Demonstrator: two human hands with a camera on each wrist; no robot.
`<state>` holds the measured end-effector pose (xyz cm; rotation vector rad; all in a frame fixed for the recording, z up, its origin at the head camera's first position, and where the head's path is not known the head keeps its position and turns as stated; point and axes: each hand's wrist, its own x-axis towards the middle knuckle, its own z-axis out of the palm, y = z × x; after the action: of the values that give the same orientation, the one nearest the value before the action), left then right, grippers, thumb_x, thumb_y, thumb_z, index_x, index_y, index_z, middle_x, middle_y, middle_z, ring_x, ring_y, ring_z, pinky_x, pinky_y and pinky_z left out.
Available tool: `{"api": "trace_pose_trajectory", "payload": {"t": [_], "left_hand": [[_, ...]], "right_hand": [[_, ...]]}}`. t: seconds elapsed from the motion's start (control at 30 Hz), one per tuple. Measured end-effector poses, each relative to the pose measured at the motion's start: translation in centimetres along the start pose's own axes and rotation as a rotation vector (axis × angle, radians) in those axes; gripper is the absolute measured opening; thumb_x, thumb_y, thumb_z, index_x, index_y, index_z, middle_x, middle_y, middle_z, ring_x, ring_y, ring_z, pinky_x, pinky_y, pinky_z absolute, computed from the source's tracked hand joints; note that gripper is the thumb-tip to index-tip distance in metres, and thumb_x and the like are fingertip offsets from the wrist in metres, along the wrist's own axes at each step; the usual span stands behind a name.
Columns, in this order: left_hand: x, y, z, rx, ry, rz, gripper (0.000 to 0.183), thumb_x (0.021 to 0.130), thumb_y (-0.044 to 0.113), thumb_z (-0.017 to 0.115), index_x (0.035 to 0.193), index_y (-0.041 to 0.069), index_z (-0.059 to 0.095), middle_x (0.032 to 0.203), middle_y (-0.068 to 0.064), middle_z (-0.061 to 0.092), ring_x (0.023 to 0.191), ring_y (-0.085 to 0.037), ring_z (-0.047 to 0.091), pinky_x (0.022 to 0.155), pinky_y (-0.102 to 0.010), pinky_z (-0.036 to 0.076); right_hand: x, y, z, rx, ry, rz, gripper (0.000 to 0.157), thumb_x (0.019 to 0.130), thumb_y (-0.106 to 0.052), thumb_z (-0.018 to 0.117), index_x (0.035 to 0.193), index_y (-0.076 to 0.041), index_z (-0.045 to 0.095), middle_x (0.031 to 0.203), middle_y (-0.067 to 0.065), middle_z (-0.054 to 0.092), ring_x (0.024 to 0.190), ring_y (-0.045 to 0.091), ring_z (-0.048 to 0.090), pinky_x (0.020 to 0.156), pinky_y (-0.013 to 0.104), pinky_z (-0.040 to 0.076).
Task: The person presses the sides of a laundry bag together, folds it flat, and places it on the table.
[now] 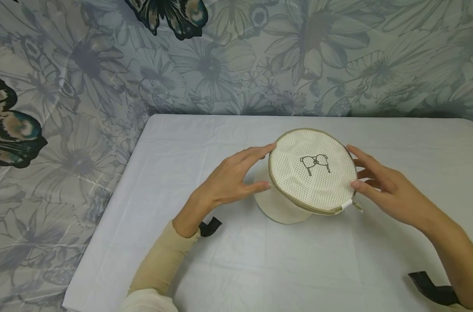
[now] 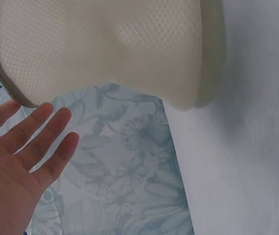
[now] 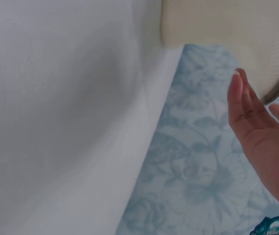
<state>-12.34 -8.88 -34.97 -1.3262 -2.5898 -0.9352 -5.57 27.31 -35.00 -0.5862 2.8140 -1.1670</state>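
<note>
A cream mesh laundry bag [image 1: 314, 188], round and drum-shaped, stands on the white-covered table with its top tilted toward me. Its lid has a dark line drawing stitched on it, and a zip edges the rim, with the zip pull [image 1: 358, 207] at the lower right. My left hand [image 1: 236, 175] is at the bag's left side, index fingertip at the rim, fingers extended and thumb apart. On the other side, my right hand [image 1: 392, 190] has its fingertips and thumb right at the rim, fingers slightly bent. The left wrist view shows the sagging mesh wall [image 2: 80, 49] above spread fingers.
The table [image 1: 174, 173] has a white cloth over it. Behind and to the left hangs floral cloth [image 1: 209, 65] with dark butterflies [image 1: 14, 134]. A black strap [image 1: 210, 226] sticks out at my left wrist, and another strap [image 1: 433, 288] at my right.
</note>
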Motion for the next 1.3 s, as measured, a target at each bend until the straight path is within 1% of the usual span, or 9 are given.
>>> {"api": "trace_pose_trajectory", "payload": {"t": [0.13,0.27,0.33,0.4,0.5,0.67,0.8,1.03,1.3], "left_hand": [[0.2,0.2,0.2,-0.082,-0.007,0.007,0.079,0.094,0.059,0.058,0.158,0.023,0.029,0.143,0.003,0.052,0.121,-0.014,0.054,0.103,-0.032,0.044],[0.3,0.5,0.3,-0.141,-0.012,-0.007,0.079,0.093,0.045,0.068,0.158,0.022,0.03,0.139,0.002,0.053,0.117,-0.012,0.055,0.101,-0.029,0.045],[0.4,0.6,0.4,-0.165,-0.007,-0.016,0.079,0.092,0.038,0.072,0.157,0.021,0.031,0.138,0.001,0.054,0.114,-0.01,0.056,0.098,-0.028,0.047],[0.5,0.8,0.5,-0.191,0.001,-0.025,0.079,0.09,0.034,0.075,0.156,0.02,0.034,0.137,-0.001,0.055,0.11,-0.008,0.057,0.095,-0.025,0.048],[0.7,1.0,0.6,-0.249,0.015,-0.038,0.077,0.089,0.03,0.077,0.154,0.016,0.037,0.137,-0.004,0.056,0.108,-0.01,0.06,0.093,-0.023,0.05],[0.8,1.4,0.8,-0.383,0.026,-0.088,0.076,0.088,0.023,0.079,0.152,0.013,0.041,0.14,-0.007,0.055,0.106,-0.013,0.063,0.088,-0.022,0.054],[0.8,1.5,0.8,-0.459,0.022,-0.128,0.076,0.086,0.018,0.08,0.152,0.011,0.041,0.144,-0.008,0.052,0.105,-0.012,0.064,0.086,-0.023,0.055],[0.7,1.5,0.7,-0.522,0.011,-0.149,0.076,0.086,0.012,0.079,0.152,0.009,0.04,0.149,-0.008,0.047,0.108,-0.015,0.064,0.088,-0.025,0.055],[0.6,1.4,0.5,-0.609,-0.002,-0.217,0.077,0.086,0.004,0.077,0.153,0.013,0.039,0.152,-0.004,0.043,0.11,-0.017,0.063,0.089,-0.027,0.055]], "right_hand": [[0.1,-0.1,0.2,0.056,-0.008,-0.005,0.08,0.094,-0.004,0.066,0.159,-0.026,0.025,0.145,0.017,0.048,0.107,-0.012,0.05,0.085,0.001,0.04],[0.2,-0.3,0.3,0.131,-0.023,-0.002,0.083,0.092,-0.002,0.069,0.159,-0.026,0.026,0.154,0.003,0.038,0.11,-0.01,0.052,0.085,0.004,0.044],[0.3,-0.4,0.4,0.166,-0.033,0.007,0.085,0.091,-0.001,0.07,0.159,-0.026,0.025,0.157,0.001,0.034,0.112,-0.011,0.051,0.086,0.005,0.045],[0.3,-0.6,0.4,0.202,-0.045,0.011,0.087,0.091,0.0,0.07,0.159,-0.026,0.024,0.16,0.003,0.029,0.115,-0.012,0.05,0.086,0.006,0.046],[0.4,-0.9,0.4,0.258,-0.054,0.029,0.089,0.09,0.001,0.071,0.16,-0.026,0.023,0.161,0.008,0.026,0.117,-0.011,0.049,0.086,0.01,0.049],[0.5,-1.4,0.5,0.337,-0.053,0.082,0.089,0.089,0.002,0.072,0.159,-0.028,0.025,0.158,0.009,0.029,0.115,-0.006,0.055,0.082,0.018,0.055],[0.5,-1.7,0.6,0.369,-0.056,0.103,0.09,0.089,0.001,0.073,0.159,-0.028,0.025,0.156,0.012,0.03,0.115,-0.004,0.057,0.081,0.021,0.056],[0.7,-2.0,0.7,0.402,-0.064,0.129,0.09,0.088,-0.001,0.073,0.159,-0.029,0.024,0.154,0.012,0.032,0.115,-0.003,0.058,0.079,0.024,0.057],[1.1,-1.9,1.1,0.423,-0.084,0.108,0.093,0.088,0.0,0.073,0.16,-0.025,0.02,0.154,0.022,0.027,0.115,-0.006,0.055,0.078,0.021,0.057]]}}
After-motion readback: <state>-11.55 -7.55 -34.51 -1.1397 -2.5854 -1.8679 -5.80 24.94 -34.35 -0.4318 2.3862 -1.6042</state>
